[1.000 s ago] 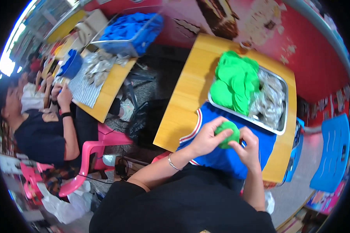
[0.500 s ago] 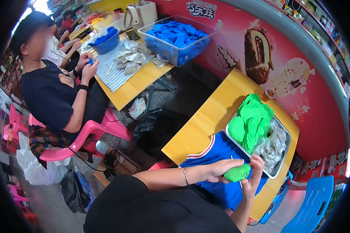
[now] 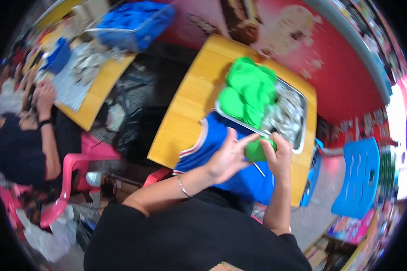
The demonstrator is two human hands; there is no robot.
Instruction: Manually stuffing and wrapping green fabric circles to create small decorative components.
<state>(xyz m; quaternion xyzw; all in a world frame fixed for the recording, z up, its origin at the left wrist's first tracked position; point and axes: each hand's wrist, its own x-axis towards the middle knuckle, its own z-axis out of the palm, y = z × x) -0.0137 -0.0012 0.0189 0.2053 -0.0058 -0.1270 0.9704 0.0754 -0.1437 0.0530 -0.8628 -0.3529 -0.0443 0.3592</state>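
Over the blue garment point(image 3: 203, 149), my right hand point(image 3: 281, 153) grips a small green piece, seemingly cloth point(image 3: 256, 151), between thumb and fingers. My left hand point(image 3: 228, 158) is open at its left side, fingers spread, with fingertips at the green piece. A thin white stick point(image 3: 258, 169) slants below the piece; part of it is hidden by my left hand. Just beyond my hands, a metal tray point(image 3: 298, 147) holds a heap of flat green pieces point(image 3: 248, 88) beside crumpled clear plastic bags point(image 3: 285, 113).
The yellow table point(image 3: 178, 115) stands by a red wall. At left, a co-worker sits on a pink chair point(image 3: 68, 176) at another table with plastic bags, a blue bowl point(image 3: 56, 56) and a clear tub of blue pieces point(image 3: 133, 22). A blue chair point(image 3: 357, 178) stands right.
My view has shifted right and down, with blur. My left hand has let go of the green piece and spread its fingers; my right hand has closed on the piece.
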